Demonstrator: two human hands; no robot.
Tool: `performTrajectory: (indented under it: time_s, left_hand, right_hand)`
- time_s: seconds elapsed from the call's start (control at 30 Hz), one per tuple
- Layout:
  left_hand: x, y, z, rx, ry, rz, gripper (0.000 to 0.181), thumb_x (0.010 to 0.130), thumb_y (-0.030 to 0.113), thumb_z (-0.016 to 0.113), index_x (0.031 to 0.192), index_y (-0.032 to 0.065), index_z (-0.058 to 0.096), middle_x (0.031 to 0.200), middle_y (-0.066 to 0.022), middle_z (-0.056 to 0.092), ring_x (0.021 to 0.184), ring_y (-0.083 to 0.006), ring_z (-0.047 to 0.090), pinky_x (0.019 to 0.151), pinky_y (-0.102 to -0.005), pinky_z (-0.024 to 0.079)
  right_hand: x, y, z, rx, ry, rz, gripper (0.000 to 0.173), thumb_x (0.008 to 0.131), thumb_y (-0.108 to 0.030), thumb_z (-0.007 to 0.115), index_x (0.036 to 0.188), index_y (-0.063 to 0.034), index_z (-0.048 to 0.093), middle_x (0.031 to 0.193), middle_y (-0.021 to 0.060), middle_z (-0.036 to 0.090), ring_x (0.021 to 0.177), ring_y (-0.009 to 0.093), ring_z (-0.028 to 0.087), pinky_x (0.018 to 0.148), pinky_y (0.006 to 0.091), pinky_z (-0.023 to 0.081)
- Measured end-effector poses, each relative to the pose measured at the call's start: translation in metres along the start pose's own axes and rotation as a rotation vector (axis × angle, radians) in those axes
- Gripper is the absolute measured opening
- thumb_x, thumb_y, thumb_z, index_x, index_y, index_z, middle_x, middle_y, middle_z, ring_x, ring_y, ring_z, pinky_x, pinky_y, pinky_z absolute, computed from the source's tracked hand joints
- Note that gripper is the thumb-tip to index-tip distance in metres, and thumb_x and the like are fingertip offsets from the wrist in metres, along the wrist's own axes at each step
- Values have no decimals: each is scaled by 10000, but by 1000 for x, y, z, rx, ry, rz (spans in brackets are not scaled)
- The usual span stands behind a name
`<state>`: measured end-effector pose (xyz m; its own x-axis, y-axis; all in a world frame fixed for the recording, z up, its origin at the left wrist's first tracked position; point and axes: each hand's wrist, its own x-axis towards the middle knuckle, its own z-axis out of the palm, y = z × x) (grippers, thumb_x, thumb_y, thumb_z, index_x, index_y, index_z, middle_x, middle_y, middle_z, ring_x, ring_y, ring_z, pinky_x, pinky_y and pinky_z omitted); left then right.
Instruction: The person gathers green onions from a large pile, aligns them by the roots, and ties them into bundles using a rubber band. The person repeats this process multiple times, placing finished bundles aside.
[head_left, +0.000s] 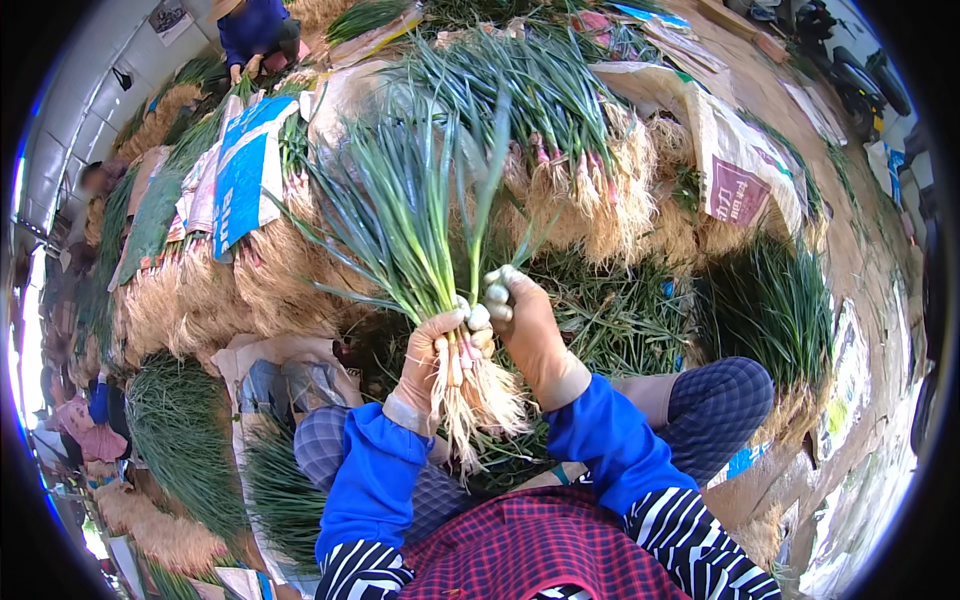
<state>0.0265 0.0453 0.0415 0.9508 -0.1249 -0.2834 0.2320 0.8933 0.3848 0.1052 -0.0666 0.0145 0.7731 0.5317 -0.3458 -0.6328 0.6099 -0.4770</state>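
A bunch of green garlic plants stands upright before me, its leaves fanned away from me and its pale roots hanging down. Around the stems, just above the pinkish-white bases, my gloved left hand is closed. My gloved right hand is beside the bunch, fingers curled in by one stalk set apart from the others. Thin green leaves poke out above its fingertips, which appear to pinch them. Both gloves have whitish coated fingertips.
Loose leaf trimmings cover the ground between my legs and the piles. Rooted bundles lie ahead, partly on a woven sack. More leafy piles flank me at right and left. A person crouches at the upper left.
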Motion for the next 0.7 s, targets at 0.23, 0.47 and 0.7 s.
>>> performTrajectory:
  time_s: [0.23, 0.47, 0.7]
  left_hand:
    - [-10, 13, 2, -113, -222, 209, 260, 811, 179, 587, 1039, 59, 555, 952, -99, 583, 764, -219, 566, 675, -373, 488]
    - [-1, 13, -1, -55, -136, 4, 616, 829, 166, 533, 1355, -27, 275, 817, -78, 568, 691, -206, 546, 616, -336, 464]
    - [0, 9, 15, 102, 203, 14, 227, 808, 123, 537, 983, -6, 601, 827, -142, 643, 758, -263, 639, 696, -356, 542]
  right_hand:
    - [-25, -29, -15, -2129, -240, -295, 387, 900, -396, 504, 1056, -58, 609, 813, 97, 659, 726, 176, 640, 656, 304, 516]
    - [-6, -147, -44, -1557, 493, -520, 284, 895, -212, 530, 1091, -6, 552, 739, 146, 624, 654, 199, 592, 606, 338, 479]
    - [-56, -58, -27, -1355, -363, -616, 222, 899, -155, 537, 1098, -57, 556, 810, 132, 622, 729, 283, 628, 676, 320, 499]
